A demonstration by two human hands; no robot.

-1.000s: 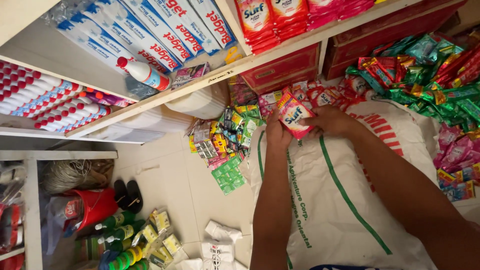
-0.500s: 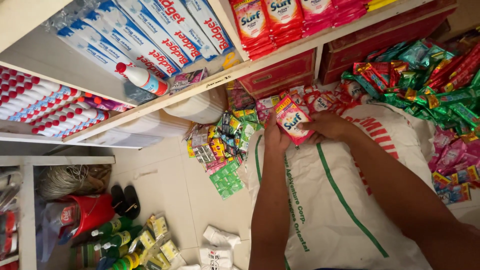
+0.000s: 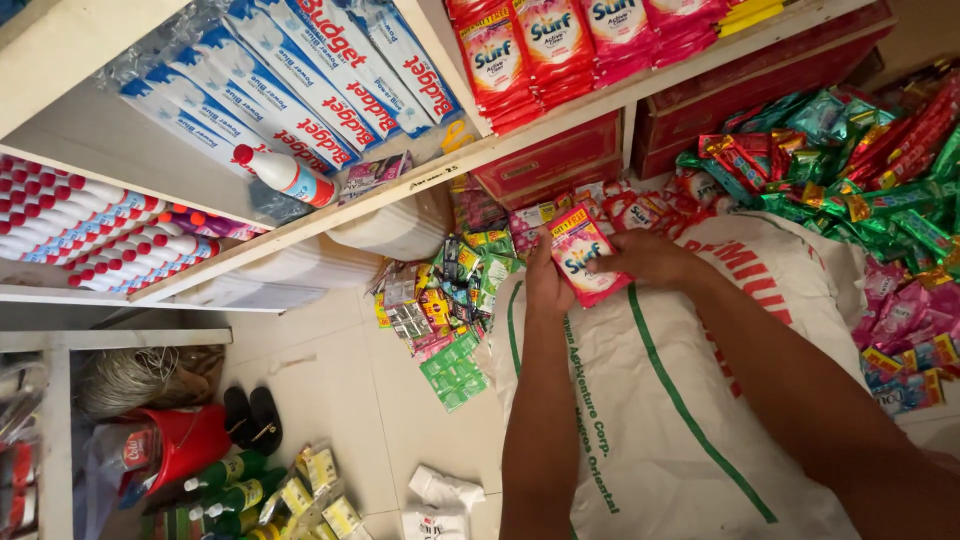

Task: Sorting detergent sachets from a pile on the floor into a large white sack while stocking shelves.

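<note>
While both hands grip it, the pink sachet (image 3: 585, 258) stands upright.

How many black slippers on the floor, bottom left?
2. Both black slippers lie side by side on the tiled floor, just right of the red bucket: one at, the other at. None other shows, though the shelf unit at left could hide more.

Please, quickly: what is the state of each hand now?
Left hand: closed on the pink sachet stack.
Right hand: closed on the same stack.
</note>
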